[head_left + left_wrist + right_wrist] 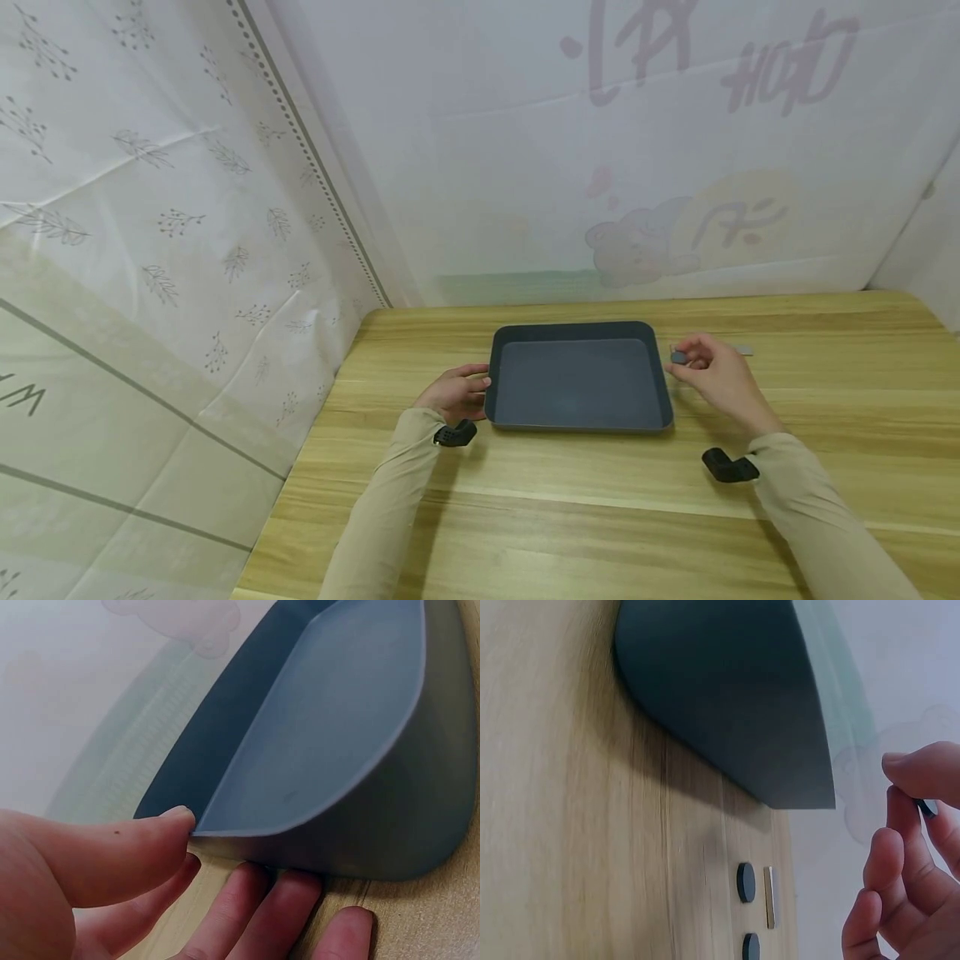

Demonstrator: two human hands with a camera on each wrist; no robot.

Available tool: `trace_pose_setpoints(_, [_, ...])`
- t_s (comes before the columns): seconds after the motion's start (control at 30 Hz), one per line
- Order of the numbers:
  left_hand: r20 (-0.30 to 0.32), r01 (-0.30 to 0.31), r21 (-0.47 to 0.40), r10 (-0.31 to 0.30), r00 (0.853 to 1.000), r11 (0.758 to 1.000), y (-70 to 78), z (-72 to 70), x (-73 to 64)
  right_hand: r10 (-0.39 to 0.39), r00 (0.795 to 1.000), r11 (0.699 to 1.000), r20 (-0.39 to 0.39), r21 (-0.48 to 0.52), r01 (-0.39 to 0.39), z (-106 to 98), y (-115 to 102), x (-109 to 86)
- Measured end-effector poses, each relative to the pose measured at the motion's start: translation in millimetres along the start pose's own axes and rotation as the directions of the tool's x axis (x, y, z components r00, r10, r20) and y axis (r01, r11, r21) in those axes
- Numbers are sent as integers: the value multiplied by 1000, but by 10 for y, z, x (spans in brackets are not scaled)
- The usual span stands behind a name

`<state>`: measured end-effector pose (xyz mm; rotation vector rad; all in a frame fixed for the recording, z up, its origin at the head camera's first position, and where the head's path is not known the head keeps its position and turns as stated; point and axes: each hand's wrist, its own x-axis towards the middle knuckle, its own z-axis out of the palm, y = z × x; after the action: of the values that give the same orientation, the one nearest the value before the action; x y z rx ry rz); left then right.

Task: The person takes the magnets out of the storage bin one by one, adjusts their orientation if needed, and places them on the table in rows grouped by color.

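Observation:
A dark grey rectangular tray (pixel 577 427) with raised walls and rounded corners stands on the wooden table. At its left side is my left hand (pixel 459 392); the left wrist view shows the thumb on the rim and fingertips against the outer wall below. Just right of the tray, my right hand (pixel 711 375) pinches a small grey disc (pixel 678 357). That disc (pixel 927 805) is mostly hidden by the fingers in the right wrist view. Two dark round discs, one nearer (pixel 746 882) and one lower (pixel 751 947), stand out on the tabletop there.
Beside the loose discs lies a thin flat metallic strip (pixel 771 897), partly covered by my right hand in the head view. The wooden table (pixel 570 525) meets a printed cloth (pixel 495 183) at the back and another cloth (pixel 165 275) on the left.

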<state>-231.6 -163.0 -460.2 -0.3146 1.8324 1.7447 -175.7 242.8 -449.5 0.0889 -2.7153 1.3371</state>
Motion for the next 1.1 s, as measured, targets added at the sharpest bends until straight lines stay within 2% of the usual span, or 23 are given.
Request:
trace_pose_setpoints(0.33, [-5,8,-17,-8,1000,1000,-9,-7,19,-32,999,999,-39,-23,31,-92,63,-12])
trace_pose_setpoints(1.1, [-15,2,-42,-3,1000,999,-12,6,5,-28,997,998,-72,-50,25,-158,175,-69])
